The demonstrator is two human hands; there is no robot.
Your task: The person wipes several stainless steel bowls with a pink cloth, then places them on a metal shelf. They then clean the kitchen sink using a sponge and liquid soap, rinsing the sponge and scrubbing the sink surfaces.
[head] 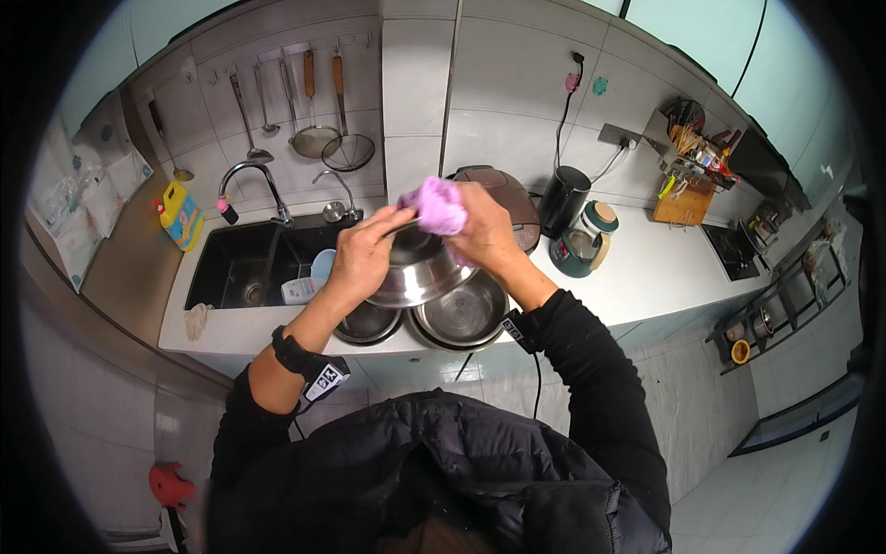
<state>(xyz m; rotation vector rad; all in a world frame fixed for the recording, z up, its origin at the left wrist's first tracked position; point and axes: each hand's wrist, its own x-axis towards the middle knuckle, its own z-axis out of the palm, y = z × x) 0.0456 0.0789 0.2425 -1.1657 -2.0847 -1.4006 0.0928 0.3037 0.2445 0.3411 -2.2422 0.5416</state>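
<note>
My left hand point(365, 257) grips the rim of a stainless steel basin point(419, 278), which is held tilted above the counter. A bunched purple cloth point(441, 206) is in my right hand point(484, 225), at the basin's upper rim. Below and to the right of the held basin, another wide metal basin point(462, 311) rests near the counter's front edge. Beside it, under my left forearm's side, sits a smaller dark metal pan or bowl point(368, 324), partly covered by the held basin.
A black double sink point(235, 266) with a chrome faucet point(277, 201) is at left, near a yellow jug point(181, 216). Behind my right hand is a brown rice cooker point(516, 204), then a black kettle point(564, 201) and a green-based glass kettle point(583, 242). A pale cloth point(198, 320) lies by the sink.
</note>
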